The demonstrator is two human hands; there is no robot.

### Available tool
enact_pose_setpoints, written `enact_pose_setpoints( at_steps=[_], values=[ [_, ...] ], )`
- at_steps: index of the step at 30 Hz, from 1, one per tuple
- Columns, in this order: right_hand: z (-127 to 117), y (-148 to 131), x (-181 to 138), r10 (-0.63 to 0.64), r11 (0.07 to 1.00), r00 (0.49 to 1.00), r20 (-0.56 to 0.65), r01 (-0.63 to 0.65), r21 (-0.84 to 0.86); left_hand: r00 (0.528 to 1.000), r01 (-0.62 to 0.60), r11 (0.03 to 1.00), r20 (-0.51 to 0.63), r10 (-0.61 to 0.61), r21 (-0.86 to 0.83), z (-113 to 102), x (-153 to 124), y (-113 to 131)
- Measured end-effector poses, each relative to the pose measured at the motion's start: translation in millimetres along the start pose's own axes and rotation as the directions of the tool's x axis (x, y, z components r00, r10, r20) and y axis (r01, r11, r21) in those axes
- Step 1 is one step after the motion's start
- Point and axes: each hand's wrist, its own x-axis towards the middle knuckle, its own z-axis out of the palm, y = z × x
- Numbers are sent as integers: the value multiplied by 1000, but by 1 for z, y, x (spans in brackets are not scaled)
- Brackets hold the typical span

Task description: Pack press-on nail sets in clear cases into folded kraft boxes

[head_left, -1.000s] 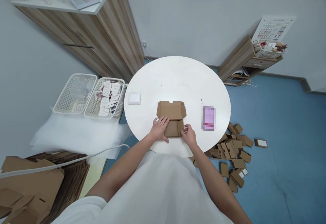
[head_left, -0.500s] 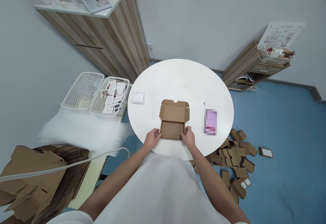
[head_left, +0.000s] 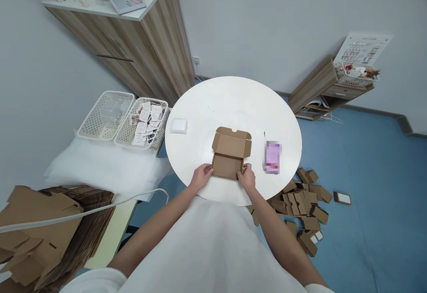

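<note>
Your left hand [head_left: 202, 176] has left the inside of the cardboard box [head_left: 227, 165], where it lay flat one second ago, and now it is at the left wall; the right flap, then folded inward, now stands as a wall.

From the left, you have a stack of flat cardboard [head_left: 40, 235], with no writing that I can see. Behind it are white sheets [head_left: 100, 164] and two white baskets [head_left: 125, 128]; the right one holds cards [head_left: 144, 117] with small print, too small to read. On the round white table [head_left: 233, 97] lies a white pack [head_left: 179, 126], plain on top.

Your left thumb and fingers pinch the left wall of the box, which rests near your edge of the table, its lid open, plain brown without label. Your right hand [head_left: 247, 177] pinches the right wall.

Farther right, a purple packet [head_left: 272, 156] is blurred into squares, so its marking cannot be read. On the floor, brown boxes [head_left: 302, 202] lie in a heap, some with white labels, unreadable. Above, the poster [head_left: 363, 48] has print too tiny.
</note>
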Motion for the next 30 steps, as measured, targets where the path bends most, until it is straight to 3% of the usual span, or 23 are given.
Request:
enact_pose_setpoints(
  at_steps=[14,23,30],
  values=[
    [-3,1,-6,-21,1000,1000,19,21,3,998,-6,1000,-60,7,21,8,-7,-5],
    [-1,1,11,35,985,997,66,-23,-173,1000,16,1000,-4,-16,-14,12,-9,-8],
    [-4,-4,11,37,980,997,66,-24,-198,999,1,1000,39,0,-29,7,-7,-4]
  ],
)
